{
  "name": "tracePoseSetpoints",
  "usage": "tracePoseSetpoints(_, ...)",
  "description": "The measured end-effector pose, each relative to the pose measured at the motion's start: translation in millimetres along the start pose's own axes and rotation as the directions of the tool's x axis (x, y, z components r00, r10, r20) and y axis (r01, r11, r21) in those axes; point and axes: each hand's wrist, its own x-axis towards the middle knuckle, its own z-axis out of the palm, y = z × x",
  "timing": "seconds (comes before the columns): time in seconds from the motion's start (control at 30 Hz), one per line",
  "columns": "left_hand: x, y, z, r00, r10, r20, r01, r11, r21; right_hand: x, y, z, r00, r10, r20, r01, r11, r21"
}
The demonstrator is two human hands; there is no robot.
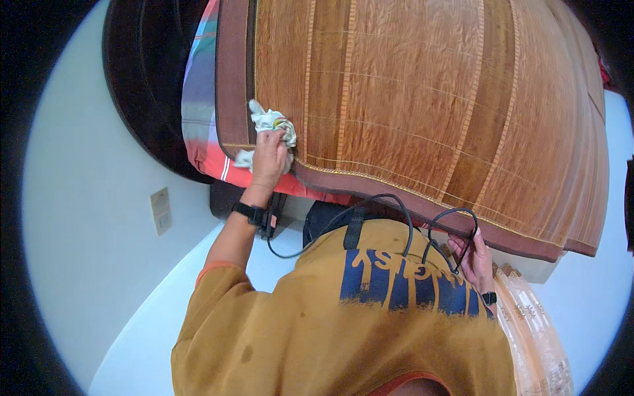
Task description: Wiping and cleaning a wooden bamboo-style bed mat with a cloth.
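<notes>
- Watching through the head cam, I've got the white cloth (265, 119) in the left hand (267, 155), fingers closed around it so it bunches out above and below the fist
- It's at the near left corner of the brown mat (406, 99), lapping over the edge, and I can't tell how hard it's pressed down
- The right hand (479, 264) is well apart from the cloth, by the mat's near edge further right. Fingers and thumb look parted, but black cable (410, 224) loops cross there, so I can't tell if it's gripping anything
- Cloth is soft and crumpled, with a green-yellow patch near the knuckles; its lower end is a bit blurry for me
- Mat has a wood-like grain, darker bands, ladder-style stitching and rounded corners, with a plum-brown fabric border (337, 180) and yellowish piping
- Striped bedding (199, 92) pokes out underneath, beside a dark curved headboard (142, 86)
- Lower right I see a sheer peach fabric (528, 323) hanging in folds
</notes>
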Motion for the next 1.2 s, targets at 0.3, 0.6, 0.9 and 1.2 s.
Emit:
tracePoseSetpoints(0.3, 27, 207, 83, 0.462, 0.870, 0.172, -0.658, 0.467, -0.591, -4, 1, 14, 0.998, -0.058, 0.024, 0.059, 0.998, -0.004)
tracePoseSetpoints(0.6, 44, 50, 37, 0.760, 0.485, 0.432, -0.553, 0.832, 0.039, -3, 6, 0, 0.993, -0.070, 0.093, 0.063, 0.995, 0.072)
tracePoseSetpoints(0.9, 143, 149, 43, 0.816, 0.566, -0.112, -0.572, 0.820, -0.024, 1, 15, -22, 0.970, -0.114, 0.215, 0.104, 0.993, 0.055)
tracePoseSetpoints(1.2, 49, 281, 149, 0.279, 0.516, 0.810, -0.809, 0.581, -0.092, 11, 22, -16, 0.922, -0.251, 0.295, 0.229, 0.967, 0.108)
